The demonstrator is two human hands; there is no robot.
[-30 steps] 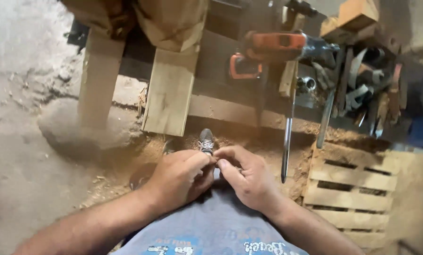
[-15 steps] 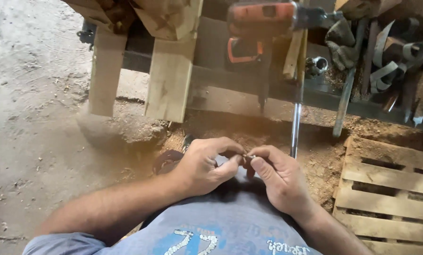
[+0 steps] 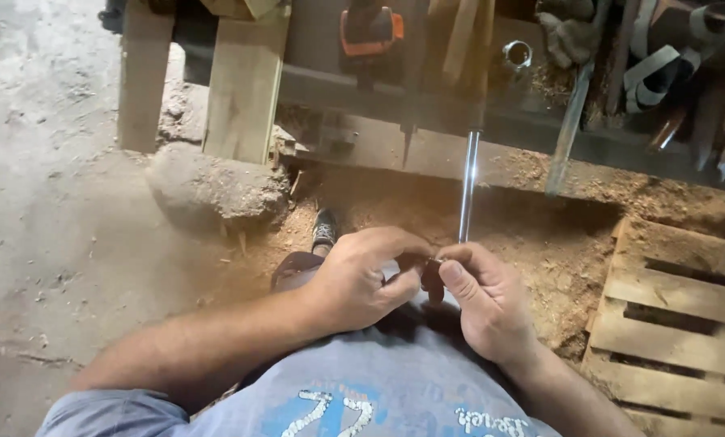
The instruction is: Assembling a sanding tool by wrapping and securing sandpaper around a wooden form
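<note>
Near the frame's centre, the left hand (image 3: 354, 283) and right hand (image 3: 484, 303) stayed pinched together on a small metal piece (image 3: 437, 260); since a second earlier the view had tilted down, hiding the orange tool (image 3: 369, 32) partly.

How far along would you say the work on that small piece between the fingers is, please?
Done: nothing finished shows. In hand: the left hand and right hand pinch a small metallic piece at the fingertips; what it is stays too small to tell. Left: unclear; the clamp bar and the orange tool lie untouched.
</note>
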